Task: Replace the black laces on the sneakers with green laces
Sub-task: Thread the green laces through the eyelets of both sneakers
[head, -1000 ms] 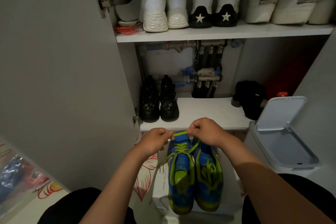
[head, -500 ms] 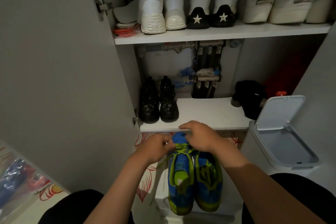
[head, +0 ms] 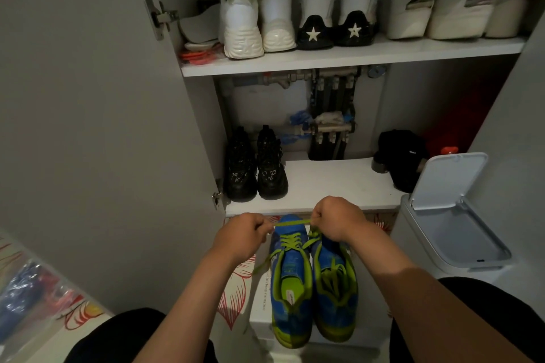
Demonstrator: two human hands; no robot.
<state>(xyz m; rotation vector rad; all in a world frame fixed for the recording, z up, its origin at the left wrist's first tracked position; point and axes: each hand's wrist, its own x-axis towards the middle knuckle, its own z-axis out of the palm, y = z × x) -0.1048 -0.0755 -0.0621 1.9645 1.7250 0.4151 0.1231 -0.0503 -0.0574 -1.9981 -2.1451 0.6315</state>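
Note:
Two blue sneakers with lime-green trim lie side by side on a white box, toes toward the cupboard. The left sneaker (head: 290, 283) has a green lace (head: 292, 222) threaded through it. My left hand (head: 243, 234) and my right hand (head: 336, 216) each grip one end of that lace and hold it taut across the toe end. The right sneaker (head: 334, 289) carries green lacing too, lying slack over its tongue. A loose lace end hangs off the left sneaker's left side.
An open cupboard stands ahead, its door (head: 88, 127) swung to the left. Black boots (head: 255, 165) sit on the lower shelf (head: 330, 183); white shoes (head: 259, 15) fill the upper one. A white bin (head: 454, 215) with raised lid stands at right. A plastic bag (head: 23, 298) lies lower left.
My hands came together over the toe of the left sneaker, then drew apart again, stretching the green lace tight between them.

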